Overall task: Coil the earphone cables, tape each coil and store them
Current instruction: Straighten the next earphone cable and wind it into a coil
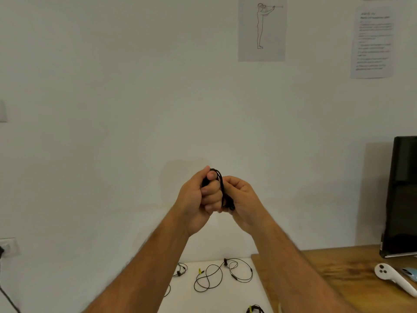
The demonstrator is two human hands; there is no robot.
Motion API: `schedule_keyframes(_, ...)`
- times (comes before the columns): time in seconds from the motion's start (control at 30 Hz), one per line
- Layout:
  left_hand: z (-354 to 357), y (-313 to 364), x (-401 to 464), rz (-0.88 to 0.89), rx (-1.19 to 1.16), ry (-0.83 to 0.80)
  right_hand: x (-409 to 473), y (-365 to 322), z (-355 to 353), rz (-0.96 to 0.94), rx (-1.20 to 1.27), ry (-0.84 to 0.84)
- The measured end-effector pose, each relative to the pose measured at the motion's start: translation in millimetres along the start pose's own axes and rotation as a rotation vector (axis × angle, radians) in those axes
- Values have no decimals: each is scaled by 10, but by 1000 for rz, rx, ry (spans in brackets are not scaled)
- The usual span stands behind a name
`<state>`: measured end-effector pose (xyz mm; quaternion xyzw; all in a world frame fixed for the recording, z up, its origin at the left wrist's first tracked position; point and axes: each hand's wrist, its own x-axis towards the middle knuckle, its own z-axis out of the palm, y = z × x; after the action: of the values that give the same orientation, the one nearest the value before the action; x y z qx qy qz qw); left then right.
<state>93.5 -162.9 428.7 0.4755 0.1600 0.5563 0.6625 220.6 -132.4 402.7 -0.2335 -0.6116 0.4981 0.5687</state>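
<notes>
Both hands are raised in front of the wall, close together. My left hand (198, 199) is curled into a fist with a black earphone cable (222, 188) looped around its fingers. My right hand (242, 199) pinches the same cable at the coil's right side. On the white table (239, 297) below lies a loose black earphone (222, 273) spread in open loops. Another earphone (180, 269) shows partly behind my left forearm. A coiled earphone with a yellow band (255, 309) sits at the bottom edge.
A wooden desk (327, 274) adjoins the white table on the right. On it stand a dark monitor (400, 195), a white controller (392, 277) and a light blue object (410, 273). Two paper sheets hang on the wall (261, 28).
</notes>
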Motion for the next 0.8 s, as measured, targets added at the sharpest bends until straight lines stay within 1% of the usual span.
schedule_keyframes(0.1, -72, -25, 50, 25, -25, 56, -33, 50, 84, 44, 41, -6)
schedule_keyframes(0.2, -174, -46, 81, 43, 2, 104, -44, 96, 93, 90, 87, -19)
schedule_keyframes(0.37, -296, -102, 71, 70, 96, 194, -85, 199, 112, 103, -15, -28)
schedule_keyframes(0.53, -360, -156, 64, 70, 143, 238, -37, 277, 112, 237, 68, 27)
schedule_keyframes(0.63, -437, -220, 91, 89, 219, 266, -12, 344, 138, 242, 45, 81)
schedule_keyframes(0.8, -599, -433, 139, 154, 310, 347, 12, 596, 256, 230, 4, 282)
